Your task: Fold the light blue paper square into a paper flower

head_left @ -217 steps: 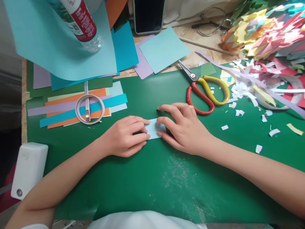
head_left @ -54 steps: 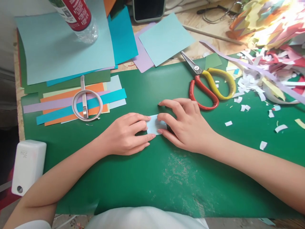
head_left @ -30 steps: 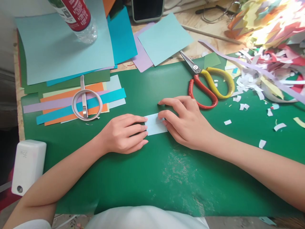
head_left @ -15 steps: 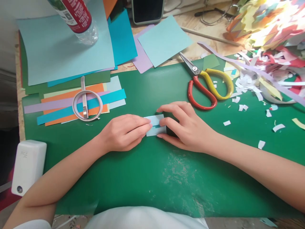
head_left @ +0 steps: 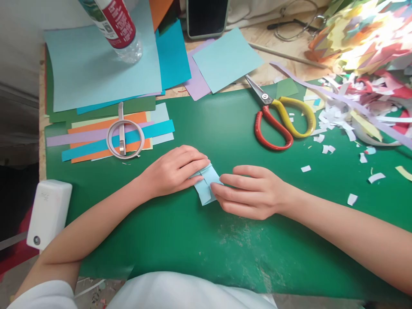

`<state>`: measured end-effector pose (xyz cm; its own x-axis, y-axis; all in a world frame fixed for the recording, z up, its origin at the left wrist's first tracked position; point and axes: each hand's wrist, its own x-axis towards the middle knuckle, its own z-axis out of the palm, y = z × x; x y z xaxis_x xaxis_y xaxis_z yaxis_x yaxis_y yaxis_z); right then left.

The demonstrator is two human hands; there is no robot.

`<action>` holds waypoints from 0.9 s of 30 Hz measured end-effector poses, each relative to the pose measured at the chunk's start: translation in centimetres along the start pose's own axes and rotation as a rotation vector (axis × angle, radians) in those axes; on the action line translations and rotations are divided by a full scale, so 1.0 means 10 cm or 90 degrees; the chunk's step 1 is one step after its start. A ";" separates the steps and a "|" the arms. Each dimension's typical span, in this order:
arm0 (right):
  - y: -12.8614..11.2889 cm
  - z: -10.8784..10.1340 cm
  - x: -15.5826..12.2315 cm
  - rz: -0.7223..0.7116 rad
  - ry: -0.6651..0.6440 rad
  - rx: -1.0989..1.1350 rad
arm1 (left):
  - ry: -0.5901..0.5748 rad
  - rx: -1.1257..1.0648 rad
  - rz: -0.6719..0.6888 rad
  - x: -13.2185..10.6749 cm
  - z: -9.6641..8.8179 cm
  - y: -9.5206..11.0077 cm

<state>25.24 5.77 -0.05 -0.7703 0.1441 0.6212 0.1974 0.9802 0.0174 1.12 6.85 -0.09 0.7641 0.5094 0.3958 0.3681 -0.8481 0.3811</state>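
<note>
A small piece of light blue folded paper (head_left: 208,180) lies at a slant on the green mat, with folded flaps meeting along its middle. My left hand (head_left: 178,171) has its fingers over the paper's upper left part and its thumb near the left edge, holding it. At the right edge, my right hand (head_left: 251,191) has its fingertips closed on the paper, its thumb and index finger close together there. Part of the paper is hidden under the left fingers.
Red-and-yellow-handled scissors (head_left: 275,116) lie beyond my right hand. A tape roll (head_left: 141,141) and tweezers rest on coloured paper strips (head_left: 80,150) at the left. Behind stand a bottle (head_left: 120,30) and a phone (head_left: 206,17). Paper scraps (head_left: 341,120) cover the right; a white power bank (head_left: 48,214) lies left.
The folded paper has turned from lying straight to a slant. My right hand has moved down and its fingers have drawn together at the paper's edge. The view has shifted slightly.
</note>
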 end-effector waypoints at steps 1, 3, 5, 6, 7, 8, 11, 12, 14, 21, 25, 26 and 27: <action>0.00 0.00 0.00 -0.006 0.011 0.005 | 0.009 -0.017 -0.014 0.01 0.00 0.01; 0.00 0.00 0.00 -0.012 0.021 0.015 | 0.029 -0.056 -0.071 0.02 0.01 0.03; 0.00 0.00 -0.01 -0.014 0.029 0.028 | 0.039 -0.093 -0.144 0.04 0.00 0.05; -0.01 0.00 -0.01 -0.015 0.034 0.034 | 0.042 -0.111 -0.180 0.05 0.00 0.06; -0.01 0.01 -0.02 -0.015 0.042 0.038 | 0.039 -0.130 -0.212 0.06 -0.01 0.07; -0.02 0.01 -0.03 -0.016 0.049 0.040 | 0.036 -0.150 -0.241 0.07 -0.02 0.07; -0.03 0.03 -0.04 -0.020 0.068 0.026 | 0.018 -0.203 -0.321 0.11 -0.04 0.07; -0.03 0.04 -0.04 -0.021 0.081 0.021 | 0.015 -0.218 -0.348 0.13 -0.04 0.06; -0.02 0.05 -0.03 -0.022 0.120 0.014 | 0.019 -0.245 -0.398 0.19 -0.02 0.05; 0.05 0.01 0.03 0.044 0.141 -0.087 | 0.079 -0.376 -0.501 0.49 0.15 0.04; 0.06 -0.02 0.01 0.082 0.140 -0.111 | 0.114 -0.428 -0.543 0.55 0.19 0.05; 0.06 -0.02 0.00 0.094 0.140 -0.104 | 0.115 -0.433 -0.543 0.54 0.19 0.05; 0.06 -0.02 -0.01 0.108 0.139 -0.095 | 0.120 -0.435 -0.545 0.53 0.18 0.05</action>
<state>25.51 6.34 0.04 -0.5742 0.2550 0.7780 0.4109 0.9117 0.0045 6.32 8.88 0.67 0.2826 0.9517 -0.1197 0.3218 0.0235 0.9465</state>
